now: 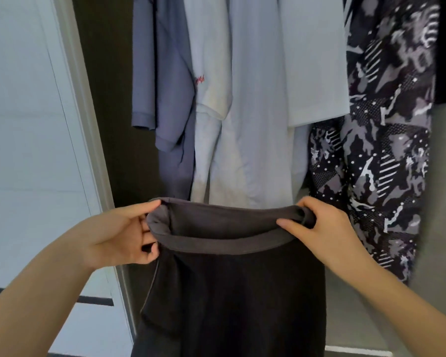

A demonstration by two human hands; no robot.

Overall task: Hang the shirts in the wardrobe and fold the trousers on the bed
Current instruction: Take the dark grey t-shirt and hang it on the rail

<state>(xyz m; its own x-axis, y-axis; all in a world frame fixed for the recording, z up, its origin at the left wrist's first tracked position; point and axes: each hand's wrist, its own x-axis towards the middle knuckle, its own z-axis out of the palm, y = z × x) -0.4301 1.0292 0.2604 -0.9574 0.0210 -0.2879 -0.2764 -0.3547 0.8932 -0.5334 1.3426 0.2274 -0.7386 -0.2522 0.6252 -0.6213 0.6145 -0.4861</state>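
Trousers [232,292], dark and soft, hang full length from their waistband [227,243], which is stretched open between both hands in front of the open wardrobe [108,99]. The left hand [119,235] has its thumb over the rim and its fingers curled round the left end of the band. The right hand [327,228] pinches the rolled right end, thumb along the front and fingers tucked behind. Neither hand holds anything else. The legs drop out of the bottom of the view, so whether the hems clear the floor cannot be told, and the bed is not in view. Just behind the band hang a blue-grey shirt [165,86], a white shirt [216,150], a pale blue shirt [312,60] and a patterned garment [386,150]. The chief risk, as I judge it, is that closeness: a turn toward the bed could drag the band across the white shirt's hem and pull it askew on its hanger. The right grip also looks shallow, on a rolled edge under tension. If it slips, the trousers would swing from one hand and twist. The unseen legs could catch on the white door panel [23,124] or trail on the floor. With the band held as an open loop, front and back may land misaligned and fold crooked.
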